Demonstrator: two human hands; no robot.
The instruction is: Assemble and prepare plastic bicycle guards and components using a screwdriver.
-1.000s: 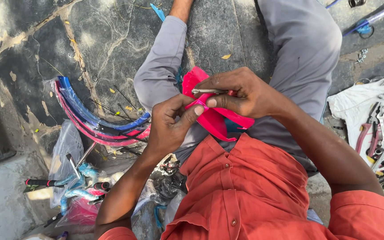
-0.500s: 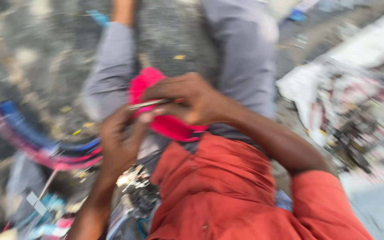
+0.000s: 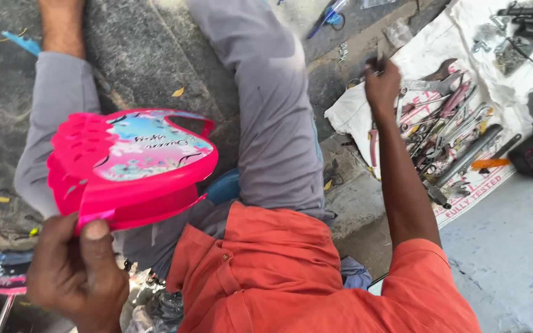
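Basket [image 3: 134, 166] at left over the lap, tools [image 3: 448, 132] on cloth [image 3: 427, 49] at right.

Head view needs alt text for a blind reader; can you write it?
A left hand grips a bright pink plastic basket with a picture panel, while the right hand reaches to metal hand tools on a white cloth on stone ground.

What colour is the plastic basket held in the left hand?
Bright pink basket, with a pale blue pictured panel on its side; the head view shows it, gripped by the left hand.
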